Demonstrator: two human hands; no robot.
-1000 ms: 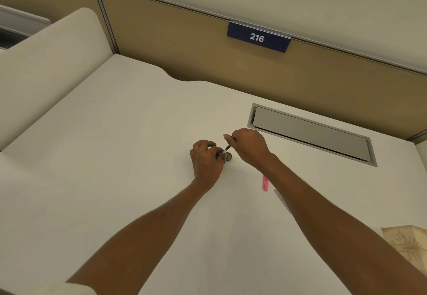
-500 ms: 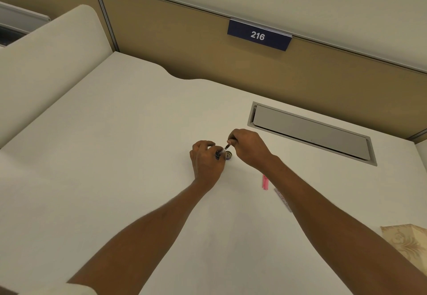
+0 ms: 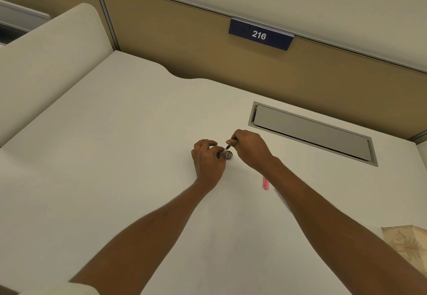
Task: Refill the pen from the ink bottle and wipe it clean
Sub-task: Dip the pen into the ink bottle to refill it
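Note:
A small dark ink bottle point(image 3: 228, 155) stands on the white desk point(image 3: 120, 156), mostly hidden by my left hand point(image 3: 208, 159), which wraps around it. My right hand point(image 3: 250, 145) pinches a thin pen part point(image 3: 226, 148) and holds it slanted, its lower tip at the bottle's mouth. Whether the tip is inside the ink I cannot tell. A pink pen piece point(image 3: 265, 182) lies on the desk just below my right wrist, partly hidden by the forearm.
A grey cable hatch point(image 3: 312, 130) is set into the desk behind my right hand. A tan partition with a blue "216" sign point(image 3: 260, 36) closes the back. A patterned beige box point(image 3: 409, 244) sits at the right edge.
The right hand has shifted slightly with the pen part over the bottle; the left hand has stayed on the bottle.

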